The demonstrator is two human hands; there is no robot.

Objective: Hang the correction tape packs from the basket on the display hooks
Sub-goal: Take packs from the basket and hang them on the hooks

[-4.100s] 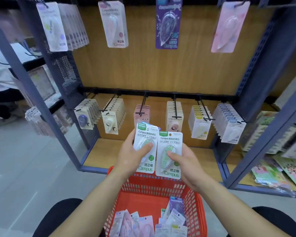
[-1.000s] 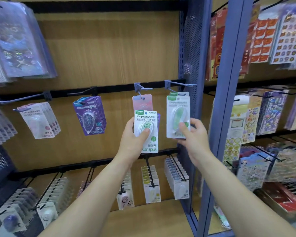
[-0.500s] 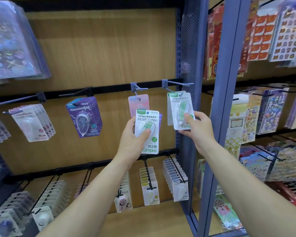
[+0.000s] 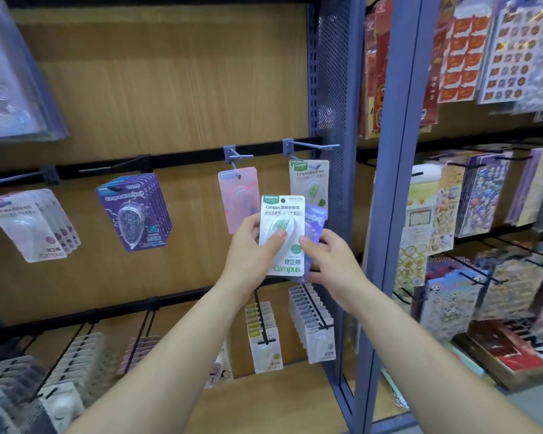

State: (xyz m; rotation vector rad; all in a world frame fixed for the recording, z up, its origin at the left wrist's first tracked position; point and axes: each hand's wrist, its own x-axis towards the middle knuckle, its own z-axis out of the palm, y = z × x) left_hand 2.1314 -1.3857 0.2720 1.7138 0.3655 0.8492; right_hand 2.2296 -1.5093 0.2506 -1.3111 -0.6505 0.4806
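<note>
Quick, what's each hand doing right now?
Left hand: holds the green correction tape pack.
Right hand: thumb on that pack's edge; grip cannot be told.

The held pack (image 4: 282, 236) reads "Campus" and "修正带", and "Campus" also stands on the purple pack (image 4: 132, 214) left of it and the green pack (image 4: 309, 183) above it.

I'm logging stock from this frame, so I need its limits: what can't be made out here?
Head view:
Purple pack: mostly hidden behind the front pack that the left hand holds.
Right hand fingers: hidden behind the packs.
Basket: out of frame.
Hanging green pack small print: blurred.
Top-left packs: blurred, cut by the left edge.
</note>
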